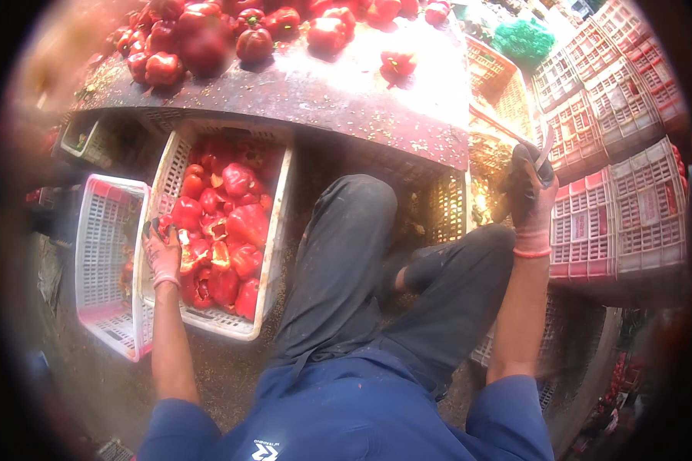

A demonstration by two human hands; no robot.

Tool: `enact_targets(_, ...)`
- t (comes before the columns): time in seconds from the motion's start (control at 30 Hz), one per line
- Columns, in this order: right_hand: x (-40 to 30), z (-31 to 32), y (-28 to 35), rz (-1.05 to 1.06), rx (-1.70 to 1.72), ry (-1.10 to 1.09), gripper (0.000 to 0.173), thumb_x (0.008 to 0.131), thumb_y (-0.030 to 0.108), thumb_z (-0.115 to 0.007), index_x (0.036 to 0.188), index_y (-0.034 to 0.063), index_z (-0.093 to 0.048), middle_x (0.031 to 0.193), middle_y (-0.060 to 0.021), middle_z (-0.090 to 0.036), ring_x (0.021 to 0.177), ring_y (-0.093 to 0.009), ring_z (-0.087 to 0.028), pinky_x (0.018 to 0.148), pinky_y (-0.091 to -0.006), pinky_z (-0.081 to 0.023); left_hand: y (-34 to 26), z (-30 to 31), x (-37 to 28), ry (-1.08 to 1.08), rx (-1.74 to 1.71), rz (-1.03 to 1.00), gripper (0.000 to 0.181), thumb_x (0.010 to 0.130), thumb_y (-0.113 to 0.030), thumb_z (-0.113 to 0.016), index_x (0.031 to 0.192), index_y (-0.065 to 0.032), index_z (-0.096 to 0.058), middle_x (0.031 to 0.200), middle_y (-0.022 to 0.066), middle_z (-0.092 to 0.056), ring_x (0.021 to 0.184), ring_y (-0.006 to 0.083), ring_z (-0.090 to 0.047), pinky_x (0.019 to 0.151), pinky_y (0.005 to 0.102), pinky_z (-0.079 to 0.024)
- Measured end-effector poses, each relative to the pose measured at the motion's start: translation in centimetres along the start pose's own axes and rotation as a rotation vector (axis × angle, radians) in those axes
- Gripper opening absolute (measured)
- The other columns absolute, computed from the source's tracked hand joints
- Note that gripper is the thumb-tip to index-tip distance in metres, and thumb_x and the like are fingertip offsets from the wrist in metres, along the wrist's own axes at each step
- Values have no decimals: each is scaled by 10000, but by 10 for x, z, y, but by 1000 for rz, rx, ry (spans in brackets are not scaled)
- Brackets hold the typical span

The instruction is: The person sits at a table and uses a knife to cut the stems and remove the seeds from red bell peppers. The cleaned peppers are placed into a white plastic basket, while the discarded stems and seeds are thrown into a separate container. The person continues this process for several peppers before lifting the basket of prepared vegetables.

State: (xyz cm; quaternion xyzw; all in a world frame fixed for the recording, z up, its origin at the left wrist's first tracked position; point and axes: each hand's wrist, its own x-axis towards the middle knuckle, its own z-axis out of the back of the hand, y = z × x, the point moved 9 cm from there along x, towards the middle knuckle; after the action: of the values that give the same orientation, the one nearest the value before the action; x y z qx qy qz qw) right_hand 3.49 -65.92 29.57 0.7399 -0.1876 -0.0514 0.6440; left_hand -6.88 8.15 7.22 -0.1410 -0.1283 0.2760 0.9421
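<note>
My left hand point(162, 256), in a pink glove with dark fingertips, is at the left side of a white plastic crate point(274, 242). Its fingers curl around a red bell pepper point(165, 222), which they partly hide. Inside this crate lie many red bell peppers point(248, 225), several of them cut open with pale flesh showing. On the right, my right hand point(530, 187), also gloved, grips a knife point(546, 145) with its blade pointing up and away. The hand is raised beside an orange-lit crate point(499, 86) and above my bent knee.
Whole red peppers point(254, 43) are heaped on the seed-strewn table point(323, 104) ahead. A pink-and-white crate point(112, 265) leans at the left of the pepper crate. Stacked crates point(617, 213) stand at right, near a green net bag point(522, 40). My knees point(354, 199) lie between.
</note>
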Motion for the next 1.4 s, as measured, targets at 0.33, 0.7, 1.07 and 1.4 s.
enact_targets(0.33, -16, 188, -18, -283, -776, -441, 403, 800, 237, -876, 1040, 0, -655, 738, -67, -647, 481, -137, -554, 420, -321, -437, -185, 9, 13, 75, -544, -266, 496, 949, -215, -723, 1380, -29, -564, 1306, 146, -629, 1204, 268, -600, 1049, 385, -466)
enact_targets(0.7, 0, -16, 1, -196, -291, -43, 228, 1026, 231, -626, 1121, 35, -693, 860, -26, -694, 537, -72, -539, 464, -249, -409, -505, -14, 51, 151, -602, -648, 635, 851, -261, -807, 1359, 31, -561, 1255, 192, -658, 1099, 274, -647, 953, 404, -527)
enact_targets(1.07, -10, -55, -66, -11, -1069, 406, 355, 928, 263, -675, 1188, 29, -618, 1073, -284, -626, 928, -444, -672, 794, -513, -550, -713, -92, 72, 459, -136, -726, 820, 714, -538, -817, 1239, 54, -601, 1350, 265, -572, 1221, 360, -576, 1021, 435, -473)
enact_targets(1.4, 20, -30, -56, -225, -550, 126, 208, 1000, 177, -604, 1113, 13, -664, 876, -189, -689, 762, -348, -683, 685, -416, -534, -652, -126, 66, 740, -1082, -482, 875, 683, -239, -916, 1431, -66, -495, 1193, 85, -632, 920, 161, -654, 631, 272, -567)
